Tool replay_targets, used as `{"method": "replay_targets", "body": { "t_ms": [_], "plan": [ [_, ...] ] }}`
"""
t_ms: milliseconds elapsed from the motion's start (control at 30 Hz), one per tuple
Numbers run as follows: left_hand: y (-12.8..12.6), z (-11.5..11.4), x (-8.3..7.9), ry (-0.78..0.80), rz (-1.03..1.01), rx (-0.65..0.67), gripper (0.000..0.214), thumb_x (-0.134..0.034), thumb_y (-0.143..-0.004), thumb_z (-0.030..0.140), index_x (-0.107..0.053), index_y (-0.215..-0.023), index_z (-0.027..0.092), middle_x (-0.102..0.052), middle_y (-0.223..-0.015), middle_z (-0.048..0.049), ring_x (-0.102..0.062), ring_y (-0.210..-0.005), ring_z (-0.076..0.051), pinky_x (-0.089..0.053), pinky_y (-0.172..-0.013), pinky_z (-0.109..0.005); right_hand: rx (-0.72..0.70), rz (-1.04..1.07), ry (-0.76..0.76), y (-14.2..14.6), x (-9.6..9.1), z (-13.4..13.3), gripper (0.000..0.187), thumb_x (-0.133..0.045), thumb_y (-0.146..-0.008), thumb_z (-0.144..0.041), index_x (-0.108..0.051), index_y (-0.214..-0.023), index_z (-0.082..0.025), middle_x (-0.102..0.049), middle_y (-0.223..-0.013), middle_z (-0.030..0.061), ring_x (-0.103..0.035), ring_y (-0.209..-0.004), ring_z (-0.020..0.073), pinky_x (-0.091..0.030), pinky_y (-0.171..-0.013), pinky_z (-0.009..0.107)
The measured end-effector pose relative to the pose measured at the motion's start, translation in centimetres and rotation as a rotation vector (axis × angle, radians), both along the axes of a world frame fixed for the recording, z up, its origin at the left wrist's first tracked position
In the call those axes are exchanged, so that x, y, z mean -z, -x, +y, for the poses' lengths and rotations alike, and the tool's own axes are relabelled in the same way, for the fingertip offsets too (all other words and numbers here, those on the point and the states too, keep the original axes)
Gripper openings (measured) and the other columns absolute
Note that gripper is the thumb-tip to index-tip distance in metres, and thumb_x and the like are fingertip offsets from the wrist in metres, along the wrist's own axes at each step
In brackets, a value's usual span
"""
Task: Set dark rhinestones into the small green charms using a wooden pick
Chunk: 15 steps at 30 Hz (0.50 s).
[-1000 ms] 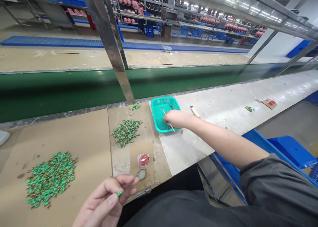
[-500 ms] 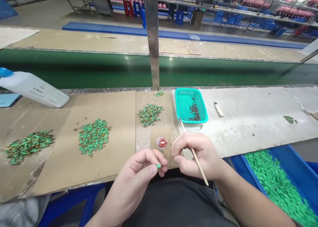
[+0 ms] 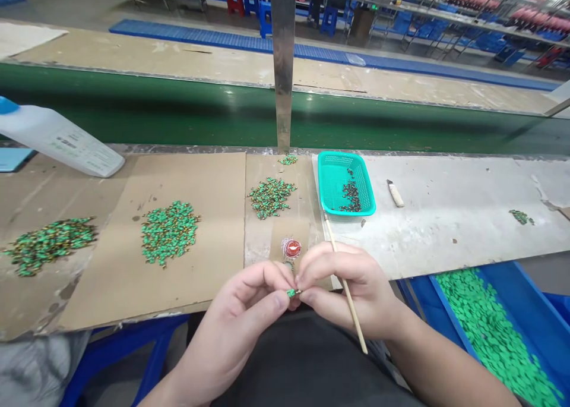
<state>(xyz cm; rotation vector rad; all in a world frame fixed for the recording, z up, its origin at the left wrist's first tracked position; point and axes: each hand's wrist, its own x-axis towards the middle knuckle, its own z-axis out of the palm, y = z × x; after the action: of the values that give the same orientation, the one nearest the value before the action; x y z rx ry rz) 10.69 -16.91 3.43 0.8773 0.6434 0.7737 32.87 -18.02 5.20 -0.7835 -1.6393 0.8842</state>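
My left hand (image 3: 244, 300) and my right hand (image 3: 347, 285) meet low in the middle of the view, just above the table's front edge. A small green piece (image 3: 291, 293) is pinched in my left fingertips, and my right fingertips touch it. My right hand also holds a thin wooden stick (image 3: 345, 291), its tip reaching up towards a teal plastic basket (image 3: 332, 172). Just beyond my fingers lies a round red-and-silver disc (image 3: 293, 248) on the cardboard.
Several piles of green pieces (image 3: 169, 233) lie on cardboard sheets (image 3: 102, 187). A white jug (image 3: 57, 139) lies at the left, a utility knife (image 3: 395, 193) on the white board, and a blue bin of green pieces (image 3: 490, 335) at lower right. A green conveyor belt (image 3: 178, 119) runs behind a metal post (image 3: 284, 62).
My head has turned left since the oldest view. My right hand has come back from the basket with the stick, and both hands have closed together around the green piece.
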Motion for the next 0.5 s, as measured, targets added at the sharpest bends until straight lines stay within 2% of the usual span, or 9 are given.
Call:
{"method": "replay_targets", "body": {
  "t_ms": [300, 500],
  "plan": [
    [0.3, -0.2, -0.1, -0.023, 0.017, -0.001, 0.024, -0.091, -0.105, 0.045, -0.085, -0.091, 0.026, -0.078, -0.095, -0.0019, -0.070, -0.094, -0.019, -0.058, -0.089, -0.026, -0.005, -0.024, -0.041, 0.1, 0.1, 0.0, 0.017, -0.081, -0.102, -0.005, -0.081, -0.102, -0.022, -0.082, -0.093, 0.0043, -0.080, -0.084, 0.0186, -0.069, -0.081, 0.031],
    [0.2, 0.0, -1.1, -0.087, 0.149, -0.032, 0.031, -0.093, -0.102, 0.050, -0.084, -0.086, 0.025, -0.079, -0.090, -0.0030, -0.071, -0.088, -0.019, -0.059, -0.083, -0.025, -0.010, -0.139, -0.105, -0.3, -0.5, -0.2, 0.018, -0.073, -0.106, -0.004, -0.079, -0.105, -0.021, -0.081, -0.094, 0.0050, -0.079, -0.083, 0.0169, -0.068, -0.078, 0.027]
  ]
}}
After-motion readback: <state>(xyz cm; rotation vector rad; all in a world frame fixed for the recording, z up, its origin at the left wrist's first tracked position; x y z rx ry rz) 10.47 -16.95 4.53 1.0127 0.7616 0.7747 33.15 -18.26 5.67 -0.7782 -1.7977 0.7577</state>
